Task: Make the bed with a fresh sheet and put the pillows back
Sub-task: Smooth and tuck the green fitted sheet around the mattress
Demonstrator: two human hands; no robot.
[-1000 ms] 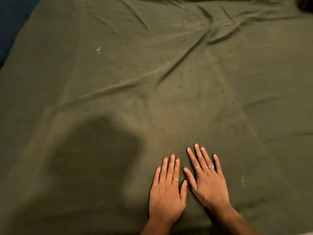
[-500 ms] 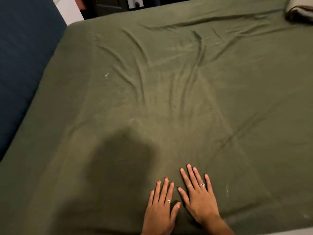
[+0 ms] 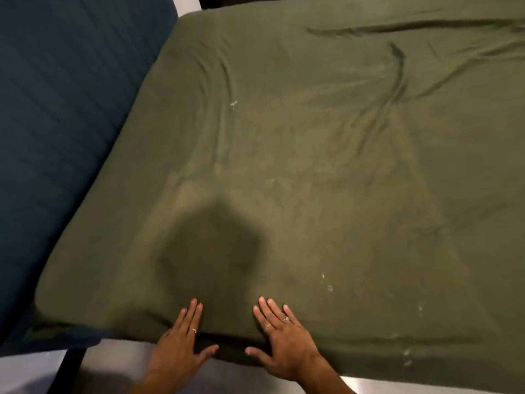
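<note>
An olive-green sheet [image 3: 326, 166] covers the whole mattress, with long creases toward the far right and a few pale specks on it. My left hand [image 3: 179, 342] lies flat at the near edge of the bed, fingers straight on the sheet. My right hand [image 3: 281, 339] rests flat beside it, a hand's width to the right, fingers spread over the same edge. Both hands hold nothing. No pillow is in view.
A dark blue upholstered panel [image 3: 62, 137] runs along the left side of the bed. Pale floor [image 3: 37, 373] and a dark bed-frame leg [image 3: 71, 368] show below the near edge. My head's shadow falls on the sheet above my hands.
Both hands have slid back across the sheet from the middle to the near edge and moved apart. The creases near the middle have flattened.
</note>
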